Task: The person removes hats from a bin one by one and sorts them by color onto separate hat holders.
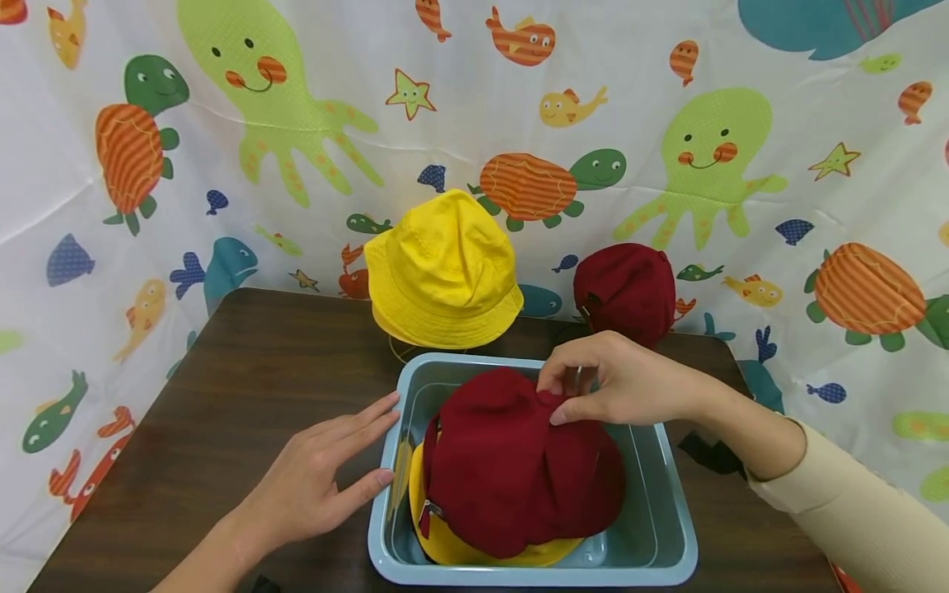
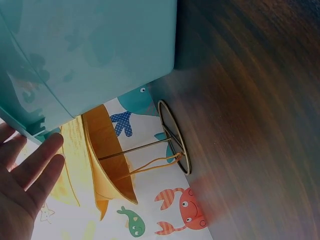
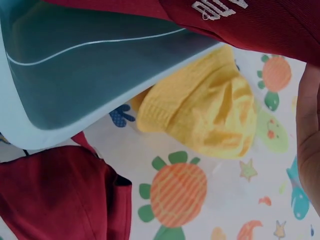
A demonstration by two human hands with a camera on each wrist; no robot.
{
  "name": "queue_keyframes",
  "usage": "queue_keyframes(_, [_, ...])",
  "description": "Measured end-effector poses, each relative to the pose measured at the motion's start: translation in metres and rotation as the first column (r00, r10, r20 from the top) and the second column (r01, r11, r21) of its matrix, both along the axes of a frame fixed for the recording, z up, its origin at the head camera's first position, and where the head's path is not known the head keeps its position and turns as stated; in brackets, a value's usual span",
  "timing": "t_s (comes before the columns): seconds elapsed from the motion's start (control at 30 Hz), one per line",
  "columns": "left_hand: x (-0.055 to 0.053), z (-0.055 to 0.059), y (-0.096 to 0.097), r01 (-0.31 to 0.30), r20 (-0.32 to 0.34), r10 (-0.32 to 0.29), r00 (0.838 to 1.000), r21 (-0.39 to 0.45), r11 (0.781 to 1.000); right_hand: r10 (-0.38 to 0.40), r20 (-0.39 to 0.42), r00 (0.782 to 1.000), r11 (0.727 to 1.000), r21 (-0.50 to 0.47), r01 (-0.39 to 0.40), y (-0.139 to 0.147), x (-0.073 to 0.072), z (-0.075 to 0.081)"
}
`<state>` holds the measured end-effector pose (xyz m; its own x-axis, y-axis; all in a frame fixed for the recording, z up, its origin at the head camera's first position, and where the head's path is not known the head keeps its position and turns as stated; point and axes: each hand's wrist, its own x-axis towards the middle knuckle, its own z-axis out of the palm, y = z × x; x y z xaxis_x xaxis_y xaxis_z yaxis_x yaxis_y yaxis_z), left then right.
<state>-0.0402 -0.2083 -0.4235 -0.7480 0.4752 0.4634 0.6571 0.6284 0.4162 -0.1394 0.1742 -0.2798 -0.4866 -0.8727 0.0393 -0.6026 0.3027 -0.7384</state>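
Observation:
A dark red cap [image 1: 489, 469] lies in a blue plastic bin [image 1: 685, 535], on top of a yellow hat [image 1: 445, 548] whose brim shows around its lower edge. My right hand [image 1: 615, 383] pinches the cap's top between thumb and fingers. White lettering on the dark red cloth [image 3: 280, 25] shows in the right wrist view. My left hand [image 1: 319, 465] rests with straight fingers against the bin's left rim, and its fingertips touch that rim in the left wrist view too.
Behind the bin, a yellow bucket hat [image 1: 445, 272] sits on a wire stand [image 2: 175, 137]. A second dark red cap [image 1: 626, 292] stands at the back right. The dark wooden table [image 1: 296, 354] meets a sea-animal print curtain [image 1: 445, 49] at its back.

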Motion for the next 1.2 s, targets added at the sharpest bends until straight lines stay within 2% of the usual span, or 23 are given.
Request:
queue_keyframes(0.7, [-0.003,0.003,0.000,-0.006,-0.011,0.006,1.000,-0.017,1.000,-0.022,-0.086,0.996,0.994,-0.108,0.012,0.015,0.001,0.020])
queue_keyframes(0.87, [-0.003,0.002,0.000,-0.004,-0.005,0.004,1.000,-0.007,1.000,-0.058,-0.115,0.992,0.992,-0.122,0.044,0.020,0.000,0.025])
queue_keyframes(1.07, [-0.003,0.002,-0.001,-0.008,0.006,0.008,1.000,-0.007,1.000,-0.121,-0.212,0.970,0.985,-0.143,0.092,0.028,0.000,0.035])
queue_keyframes(1.2, [-0.003,0.001,-0.001,-0.006,0.007,0.006,1.000,-0.004,1.000,-0.149,-0.274,0.950,0.976,-0.197,0.096,0.033,-0.001,0.045])
